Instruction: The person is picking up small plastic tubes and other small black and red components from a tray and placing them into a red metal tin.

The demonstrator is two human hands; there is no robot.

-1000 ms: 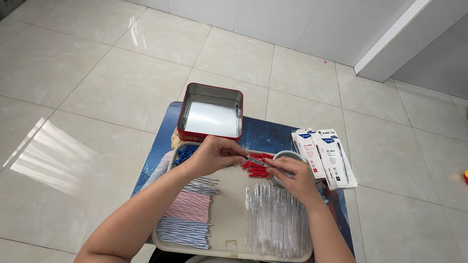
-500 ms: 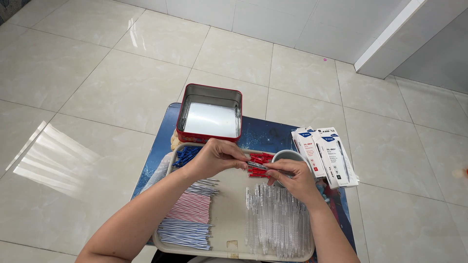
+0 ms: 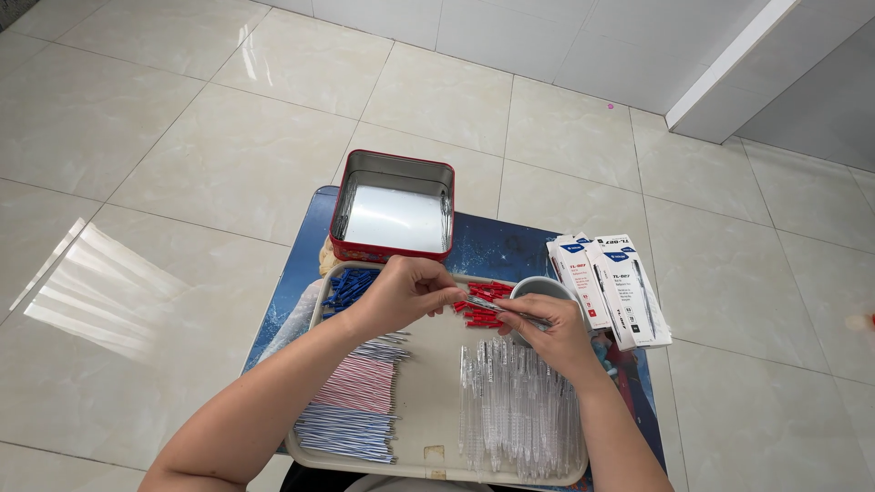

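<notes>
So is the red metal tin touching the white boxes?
Apart. The head view shows the red tin at the table's far edge and the white boxes over to the right, with a strip of blue tabletop plainly between them.

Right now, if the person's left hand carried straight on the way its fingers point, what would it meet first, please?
The left hand points rightward across the tray, so it would probably first meet the right hand and the slim clear pen part pinched between them, above the red caps; depth is unclear.

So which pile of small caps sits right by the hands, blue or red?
The red caps, between the left hand and right hand; the blue caps lie at the tray's far-left corner.
</notes>
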